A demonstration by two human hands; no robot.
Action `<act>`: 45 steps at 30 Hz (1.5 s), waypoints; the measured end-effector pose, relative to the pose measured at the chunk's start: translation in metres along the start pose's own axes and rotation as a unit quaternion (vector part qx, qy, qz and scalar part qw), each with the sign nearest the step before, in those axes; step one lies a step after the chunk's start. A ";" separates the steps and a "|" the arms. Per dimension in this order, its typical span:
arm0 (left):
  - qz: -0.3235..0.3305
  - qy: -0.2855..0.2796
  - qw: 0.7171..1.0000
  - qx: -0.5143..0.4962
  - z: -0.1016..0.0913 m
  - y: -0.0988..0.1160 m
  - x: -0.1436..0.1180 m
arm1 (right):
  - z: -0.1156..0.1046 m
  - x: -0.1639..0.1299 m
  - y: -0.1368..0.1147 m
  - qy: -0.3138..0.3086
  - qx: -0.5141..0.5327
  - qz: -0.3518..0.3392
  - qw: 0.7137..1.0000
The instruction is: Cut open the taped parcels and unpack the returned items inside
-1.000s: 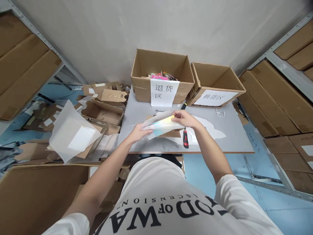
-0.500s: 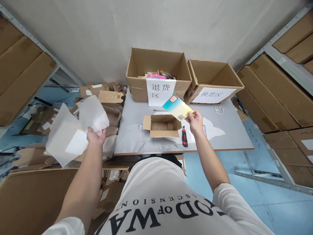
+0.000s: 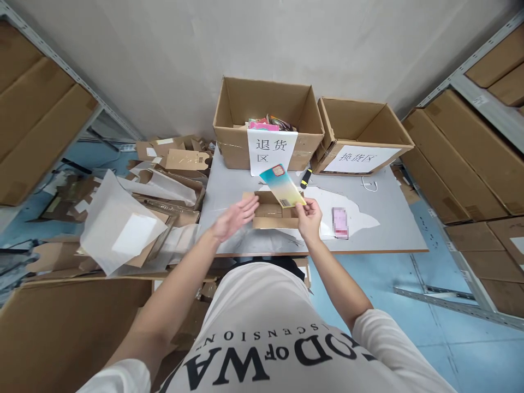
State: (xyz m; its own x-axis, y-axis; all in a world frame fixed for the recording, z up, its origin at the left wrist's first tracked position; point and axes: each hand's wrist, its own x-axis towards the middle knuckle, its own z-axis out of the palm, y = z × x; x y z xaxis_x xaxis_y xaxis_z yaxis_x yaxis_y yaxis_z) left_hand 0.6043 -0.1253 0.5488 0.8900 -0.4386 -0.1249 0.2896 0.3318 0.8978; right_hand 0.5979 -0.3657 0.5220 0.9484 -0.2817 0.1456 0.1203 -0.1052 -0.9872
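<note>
Right hand [image 3: 310, 218]: we see thumb and fingers pinching a flat teal-to-yellow packet [image 3: 278, 180] by its lower right corner. The packet tilts above the small open carton [image 3: 275, 222], its barcode near the gripped end and a red-outlined label at the far end. Left hand [image 3: 236, 215]: we find the fingers extended and slightly spread, holding nothing, at the carton's left end; we cannot tell whether they touch its flap. The carton stands near the front edge of the grey bench [image 3: 395, 234], left of the middle. To its right, toward the front edge, we note a pink rectangular item [image 3: 339, 224], its face blurred, on an irregular white sheet [image 3: 364, 219]. A black-and-yellow tool [image 3: 306, 178] lies farther back. Along the back edge we observe a large carton [image 3: 233, 155] containing colourful packs [image 3: 264, 126] and, toward the back right corner, a second carton [image 3: 327, 157]; a paper sign hangs on each.
</note>
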 end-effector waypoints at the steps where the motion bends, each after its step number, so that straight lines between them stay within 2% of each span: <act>1: -0.003 -0.027 1.000 0.006 0.015 -0.005 0.004 | 0.005 -0.008 -0.002 -0.011 -0.032 -0.027 0.999; 3: 0.004 -0.024 1.000 0.007 0.040 -0.016 0.009 | 0.012 -0.022 -0.007 -0.069 -0.098 -0.100 0.988; 5: 0.018 0.039 0.999 -0.015 0.056 -0.026 0.011 | 0.016 -0.032 -0.011 -0.154 -0.157 -0.181 0.958; 7: 0.032 0.101 0.993 -0.043 0.061 -0.031 0.011 | 0.016 -0.037 -0.014 -0.218 -0.206 -0.250 0.921; 9: 0.035 0.123 0.990 -0.067 0.059 -0.030 0.010 | 0.013 -0.038 -0.017 -0.221 -0.232 -0.290 0.902; 10: 0.030 0.118 0.990 -0.075 0.056 -0.028 0.008 | 0.011 -0.037 -0.018 -0.198 -0.232 -0.294 0.906; 12: 0.007 0.088 0.993 -0.082 0.050 -0.023 0.005 | 0.008 -0.036 -0.020 -0.129 -0.201 -0.253 0.938; 14: -0.020 0.059 0.995 -0.075 0.044 -0.019 0.001 | 0.005 -0.034 -0.019 -0.091 -0.127 -0.143 0.977; 15: -0.030 0.052 0.996 -0.070 0.042 -0.019 0.000 | 0.004 -0.034 -0.019 -0.100 -0.081 -0.071 0.989; 18: -0.042 0.066 0.995 -0.061 0.038 -0.023 -0.003 | 0.001 -0.034 -0.015 -0.148 0.034 0.111 0.982; 20: -0.043 0.093 0.993 -0.055 0.037 -0.028 -0.005 | 0.000 -0.037 -0.013 -0.142 0.072 0.165 0.973; 24: -0.050 0.145 0.987 -0.050 0.037 -0.036 -0.006 | -0.002 -0.043 -0.012 -0.113 0.104 0.195 0.969; 28: -0.050 0.183 0.978 -0.086 0.040 -0.036 -0.004 | -0.001 -0.047 -0.012 -0.096 0.126 0.215 0.964; 34: -0.067 0.171 0.976 -0.118 0.042 -0.038 -0.003 | -0.003 -0.049 -0.011 -0.081 0.156 0.242 0.954; 38: -0.060 0.161 0.979 -0.113 0.042 -0.042 -0.002 | -0.007 -0.051 -0.011 -0.099 0.166 0.242 0.951; 45: -0.055 0.160 0.983 -0.072 0.044 -0.046 0.000 | -0.015 -0.049 -0.009 -0.088 0.129 0.224 0.962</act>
State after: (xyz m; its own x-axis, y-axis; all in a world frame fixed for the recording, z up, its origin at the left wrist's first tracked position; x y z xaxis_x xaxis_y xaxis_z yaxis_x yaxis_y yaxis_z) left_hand 0.5751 -0.1770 0.5259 0.9087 -0.2015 -0.3656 0.4173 0.4212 0.8052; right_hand 0.5459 -0.3649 0.5247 0.9545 -0.0746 -0.2889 -0.2647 0.2350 -0.9353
